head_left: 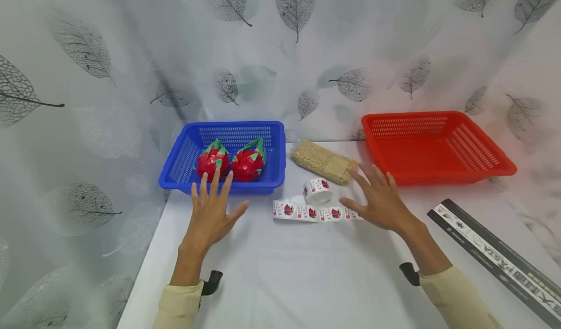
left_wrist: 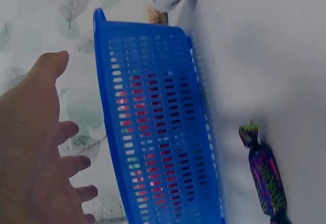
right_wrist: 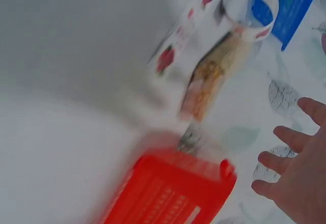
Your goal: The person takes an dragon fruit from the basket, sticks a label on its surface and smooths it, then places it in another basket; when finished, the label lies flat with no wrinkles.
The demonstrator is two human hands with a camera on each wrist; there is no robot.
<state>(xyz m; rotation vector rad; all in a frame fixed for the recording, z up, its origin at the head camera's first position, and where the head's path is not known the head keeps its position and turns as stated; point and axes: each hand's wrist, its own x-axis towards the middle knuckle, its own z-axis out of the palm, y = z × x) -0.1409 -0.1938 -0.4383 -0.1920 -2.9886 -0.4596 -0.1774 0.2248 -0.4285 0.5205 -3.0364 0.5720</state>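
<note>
My left hand (head_left: 212, 219), fingers spread, hovers at the front of a blue basket (head_left: 276, 185). Inside that basket lie two red dragon fruits with green tips, a left one (head_left: 213, 161) and a right one (head_left: 248, 166). My right hand (head_left: 381, 205) has its fingers spread too, above the end of a strip of stickers (head_left: 302, 212) printed with dragon fruits. That strip unrolls from a sticker roll (head_left: 317, 191). Behind the roll is a clear bag of pale yellow grains (head_left: 320, 159), close to the right fingertips. Neither hand holds anything.
A red basket (head_left: 431, 178) stands at the back right. The long black-and-white pasta box (head_left: 495, 256) lies slantwise on the right. In the left wrist view a purple wrapped candy (left_wrist: 267, 178) lies before the blue basket. A leaf-patterned curtain (head_left: 307, 76) hangs behind.
</note>
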